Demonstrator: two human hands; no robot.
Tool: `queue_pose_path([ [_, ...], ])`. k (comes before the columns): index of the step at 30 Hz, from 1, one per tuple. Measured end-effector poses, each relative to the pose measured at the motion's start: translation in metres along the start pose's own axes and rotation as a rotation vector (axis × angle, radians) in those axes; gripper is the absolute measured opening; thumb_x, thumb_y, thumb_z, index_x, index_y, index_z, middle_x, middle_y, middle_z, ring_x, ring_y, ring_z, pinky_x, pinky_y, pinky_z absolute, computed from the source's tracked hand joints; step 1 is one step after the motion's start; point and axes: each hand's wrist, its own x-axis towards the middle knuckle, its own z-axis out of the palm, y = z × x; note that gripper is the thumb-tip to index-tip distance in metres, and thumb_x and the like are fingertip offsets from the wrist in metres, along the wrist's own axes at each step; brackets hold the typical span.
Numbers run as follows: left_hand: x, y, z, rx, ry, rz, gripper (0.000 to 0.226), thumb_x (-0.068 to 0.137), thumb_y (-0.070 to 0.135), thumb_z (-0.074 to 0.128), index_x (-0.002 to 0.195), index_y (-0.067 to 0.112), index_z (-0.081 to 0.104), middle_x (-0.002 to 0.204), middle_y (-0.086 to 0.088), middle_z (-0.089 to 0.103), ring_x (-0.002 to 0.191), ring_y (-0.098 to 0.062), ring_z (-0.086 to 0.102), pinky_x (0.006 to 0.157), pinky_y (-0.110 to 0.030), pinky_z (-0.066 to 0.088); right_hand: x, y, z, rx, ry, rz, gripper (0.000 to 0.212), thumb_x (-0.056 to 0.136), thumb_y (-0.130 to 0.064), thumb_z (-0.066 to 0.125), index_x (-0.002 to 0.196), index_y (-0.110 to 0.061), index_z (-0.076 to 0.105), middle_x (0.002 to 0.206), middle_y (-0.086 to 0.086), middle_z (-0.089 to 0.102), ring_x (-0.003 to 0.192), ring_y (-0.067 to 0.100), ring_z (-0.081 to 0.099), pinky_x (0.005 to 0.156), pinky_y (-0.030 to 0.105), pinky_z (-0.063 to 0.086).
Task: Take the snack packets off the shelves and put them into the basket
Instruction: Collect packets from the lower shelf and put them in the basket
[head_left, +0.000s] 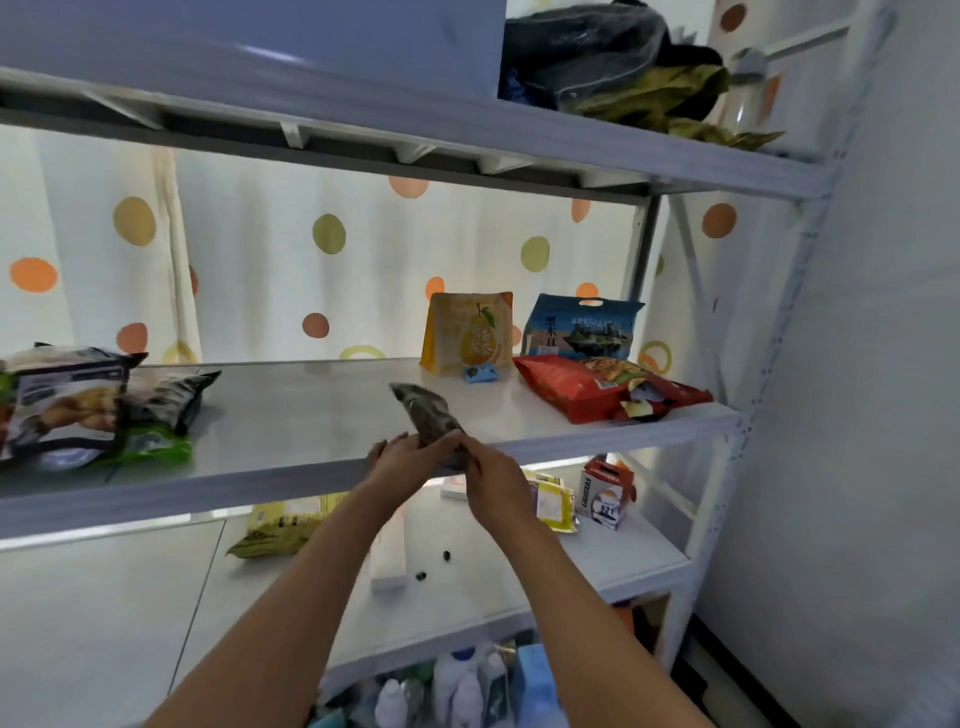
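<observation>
Both hands hold a small dark grey snack packet (423, 413) at the front edge of the middle shelf (311, 415). My left hand (405, 457) grips it from the left and my right hand (493, 480) from the right, near its lower end. Further back on the shelf stand a yellow pear pouch (467, 332) and a blue pouch (582, 327). A red bag (587, 387) lies in front of them, and a tiny blue packet (480, 372) beside the pear pouch. Several packets (78, 405) are piled at the shelf's left end. No basket is in view.
The lower shelf (519, 566) carries a yellow-green packet (283, 530), yellow packets (553, 501), a red-white carton (608, 491) and a white box (387, 551). Bottles (457, 686) stand at the bottom. Dark bags (597, 57) sit on top. A wall (857, 415) is at the right.
</observation>
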Motion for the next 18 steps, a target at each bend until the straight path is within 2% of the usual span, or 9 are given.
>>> queue_pose_path([
  [2,-0.02,-0.001,0.015,-0.466,-0.071,0.003,0.02,0.096,0.034,0.056,0.111,0.023,0.064,0.118,-0.003,0.067,0.104,-0.014,0.056,0.098,-0.033,0.041,-0.02,-0.004,0.003,0.186,0.053,0.032,0.042,0.1,-0.012,0.041,0.134,-0.028,0.058,0.122,-0.001,0.069,0.11,0.016,0.063,0.093,0.033,0.051],
  [4,-0.036,-0.005,0.027,-0.809,-0.131,-0.031,0.021,0.094,0.019,0.059,0.115,0.015,0.065,0.112,-0.008,0.069,0.103,-0.019,0.062,0.09,-0.036,0.05,-0.04,-0.003,0.008,0.326,0.086,0.072,0.043,0.101,-0.013,0.042,0.137,-0.03,0.056,0.125,-0.006,0.067,0.113,0.007,0.061,0.098,0.032,0.05],
  [7,-0.054,-0.019,0.045,-0.964,-0.084,-0.066,0.021,0.091,0.011,0.055,0.109,0.006,0.066,0.098,-0.014,0.068,0.1,-0.023,0.064,0.091,-0.041,0.05,-0.07,0.001,0.011,0.357,0.103,0.062,0.044,0.101,-0.009,0.042,0.141,-0.026,0.053,0.137,-0.005,0.058,0.125,0.008,0.054,0.106,0.031,0.045],
  [9,-0.067,-0.027,0.054,-1.066,-0.092,-0.131,0.021,0.091,0.01,0.053,0.106,0.005,0.067,0.094,-0.015,0.068,0.093,-0.023,0.066,0.082,-0.04,0.055,-0.091,-0.002,0.009,0.365,0.131,0.066,0.047,0.1,-0.001,0.042,0.138,-0.025,0.055,0.144,-0.006,0.051,0.13,0.004,0.048,0.111,0.026,0.039],
  [11,-0.083,-0.035,0.061,-1.119,-0.106,-0.176,0.02,0.094,0.014,0.055,0.109,0.006,0.066,0.098,-0.014,0.072,0.092,-0.025,0.069,0.078,-0.041,0.057,-0.113,-0.007,0.004,0.429,0.138,0.096,0.051,0.097,0.008,0.041,0.129,-0.028,0.059,0.137,-0.018,0.05,0.121,-0.017,0.045,0.106,0.011,0.036],
  [13,-0.102,-0.045,0.071,-1.102,-0.108,-0.18,0.022,0.095,0.014,0.057,0.114,0.006,0.064,0.105,-0.015,0.073,0.099,-0.029,0.07,0.086,-0.044,0.056,-0.137,-0.011,0.003,0.53,0.151,0.186,0.058,0.091,0.018,0.04,0.122,-0.026,0.06,0.125,-0.025,0.051,0.11,-0.026,0.046,0.096,0.001,0.035],
  [15,-0.126,-0.054,0.083,-1.084,-0.123,-0.174,0.022,0.094,0.011,0.059,0.115,0.005,0.064,0.106,-0.016,0.073,0.099,-0.03,0.07,0.09,-0.043,0.055,-0.158,-0.008,0.008,0.61,0.209,0.285,0.061,0.082,0.025,0.04,0.116,-0.019,0.066,0.125,-0.015,0.057,0.11,-0.014,0.056,0.094,0.004,0.04],
  [18,-0.152,-0.069,0.1,-1.041,-0.114,-0.215,0.021,0.091,0.005,0.061,0.112,0.003,0.064,0.1,-0.016,0.074,0.092,-0.031,0.072,0.083,-0.04,0.059,-0.182,0.008,0.015,0.773,0.343,0.44,0.053,0.079,0.027,0.041,0.093,-0.013,0.075,0.114,0.01,0.07,0.107,0.024,0.067,0.095,0.03,0.053],
])
